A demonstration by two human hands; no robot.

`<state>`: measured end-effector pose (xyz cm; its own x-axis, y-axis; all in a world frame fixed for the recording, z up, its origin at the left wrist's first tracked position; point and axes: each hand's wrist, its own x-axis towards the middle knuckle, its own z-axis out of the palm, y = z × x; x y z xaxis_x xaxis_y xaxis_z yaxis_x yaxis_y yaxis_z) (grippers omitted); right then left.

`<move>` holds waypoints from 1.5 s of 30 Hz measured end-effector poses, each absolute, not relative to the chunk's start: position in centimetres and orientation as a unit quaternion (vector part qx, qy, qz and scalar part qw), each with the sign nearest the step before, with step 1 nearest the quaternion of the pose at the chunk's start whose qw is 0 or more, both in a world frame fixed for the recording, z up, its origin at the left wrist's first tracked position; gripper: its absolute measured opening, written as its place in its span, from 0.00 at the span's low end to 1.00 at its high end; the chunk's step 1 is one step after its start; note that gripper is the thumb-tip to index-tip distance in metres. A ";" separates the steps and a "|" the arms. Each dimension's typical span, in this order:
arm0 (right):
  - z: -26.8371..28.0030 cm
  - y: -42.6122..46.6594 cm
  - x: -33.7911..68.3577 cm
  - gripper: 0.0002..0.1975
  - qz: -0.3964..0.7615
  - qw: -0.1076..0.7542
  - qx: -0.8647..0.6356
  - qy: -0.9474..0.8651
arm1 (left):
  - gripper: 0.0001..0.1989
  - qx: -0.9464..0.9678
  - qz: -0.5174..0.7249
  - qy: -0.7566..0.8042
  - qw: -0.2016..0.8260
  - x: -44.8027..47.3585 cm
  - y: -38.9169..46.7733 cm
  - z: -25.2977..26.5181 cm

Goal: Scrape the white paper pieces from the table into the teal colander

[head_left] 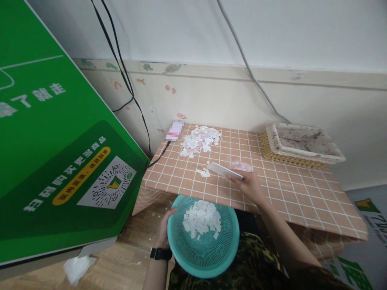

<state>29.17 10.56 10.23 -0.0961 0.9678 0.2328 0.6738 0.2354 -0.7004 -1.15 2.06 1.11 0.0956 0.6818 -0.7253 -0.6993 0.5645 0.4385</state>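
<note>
My left hand (pixel 165 228) is closed on the left rim of a round teal plastic colander (pixel 205 259), held below the table's front edge. A heap of small white paper scraps (pixel 202 217) lies in the colander. Over the tabletop, my right hand (pixel 248 186) grips a flat, white, stiff card (pixel 222 169) by its right end. The card's far end is beside a few loose scraps (pixel 204 172). Farther back sits a larger pile of white and pinkish scraps (pixel 200 140). Just behind my right hand lies a clear plastic packet with pink on it (pixel 241 164).
A brown checked cloth covers the table (pixel 287 185) against the wall. At the back right stands a fabric-lined wicker basket (pixel 272 149). A blurred-out pinkish rectangle (pixel 175 131) is at the back left corner, near a black cable. A tall green cabinet (pixel 69 161) borders the left side.
</note>
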 end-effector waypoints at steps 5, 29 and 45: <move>10.2 10.9 29.2 0.12 0.209 0.310 -0.546 -0.749 | 0.08 -0.010 0.460 0.472 0.752 -1.2 2.1 1.5; 10.2 9.0 27.2 0.15 0.274 0.313 -0.501 -0.759 | 0.09 0.000 0.473 0.487 0.734 -2.5 2.5 1.6; 11.4 9.9 25.8 0.12 0.254 0.283 -0.525 -0.762 | 0.09 0.016 0.480 0.489 0.728 -2.9 2.4 1.9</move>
